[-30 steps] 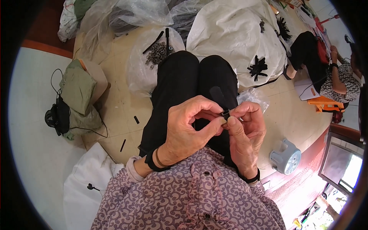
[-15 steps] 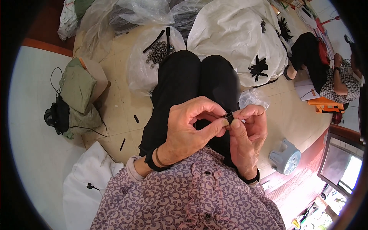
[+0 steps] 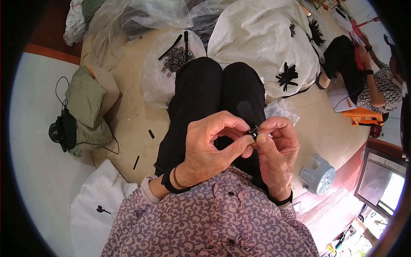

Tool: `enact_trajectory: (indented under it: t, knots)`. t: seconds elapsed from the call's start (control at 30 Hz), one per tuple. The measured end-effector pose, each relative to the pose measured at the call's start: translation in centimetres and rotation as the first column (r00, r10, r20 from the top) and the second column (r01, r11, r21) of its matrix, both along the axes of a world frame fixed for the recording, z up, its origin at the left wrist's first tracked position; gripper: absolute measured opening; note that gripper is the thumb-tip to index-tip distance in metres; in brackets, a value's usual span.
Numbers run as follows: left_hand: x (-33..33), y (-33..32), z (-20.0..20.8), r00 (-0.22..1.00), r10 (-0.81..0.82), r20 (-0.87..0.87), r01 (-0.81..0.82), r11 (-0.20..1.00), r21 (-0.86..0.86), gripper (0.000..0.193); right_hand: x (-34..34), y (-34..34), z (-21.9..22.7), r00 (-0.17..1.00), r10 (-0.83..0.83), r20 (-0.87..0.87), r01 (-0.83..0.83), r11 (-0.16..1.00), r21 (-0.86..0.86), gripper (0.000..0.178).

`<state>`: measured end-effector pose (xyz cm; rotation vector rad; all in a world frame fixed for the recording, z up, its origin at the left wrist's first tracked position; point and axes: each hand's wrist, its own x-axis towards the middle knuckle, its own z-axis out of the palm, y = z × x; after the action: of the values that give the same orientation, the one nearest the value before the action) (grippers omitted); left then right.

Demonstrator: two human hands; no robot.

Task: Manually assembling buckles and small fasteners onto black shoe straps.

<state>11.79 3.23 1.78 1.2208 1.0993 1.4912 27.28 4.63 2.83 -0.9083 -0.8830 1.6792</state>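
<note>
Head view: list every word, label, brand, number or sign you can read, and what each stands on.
No text can be read.
White bag with reddish marks, upper left: too small and blurred to read.
Black flat strip held in the fingers: no lettering visible.

mid-frame is decently bright tbh, left hand [image 3: 207, 143] & right hand [image 3: 279, 152] are clearly lit w/ soft shadows inside the curled palms. strongest light's at lower right, where the bright patch [image 3: 374, 229] is blown out w/ a pinkish haze beside it, plus glare on the framed panel [image 3: 376, 180]. black trousers [image 3: 198, 92] go nearly flat, v little detail. tiny dark piece [image 3: 254, 133] btwn the fingertips is kinda soft, can't rly make out its shape. usual fisheye stuff too: edges bowing near the rim, corners black, purplish fringing lower right
</note>
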Motion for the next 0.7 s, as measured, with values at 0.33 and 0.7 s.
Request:
enact_trajectory:
  t: [0.33, 0.7]
  knots:
    - [0.0, -0.4, 0.3, 0.999, -0.02, 0.029, 0.019, 1.0, 0.003, 0.015, 0.2, 0.1, 0.9, 0.998, 0.065, 0.013, -0.065, 0.998, 0.019, 0.021]
    - [-0.5, -1.2, 0.9, 0.993, -0.114, 0.027, 0.115, 0.993, -0.017, 0.023, 0.5, -0.1, 1.3, 0.994, 0.101, -0.037, -0.101, 0.995, -0.002, 0.018]
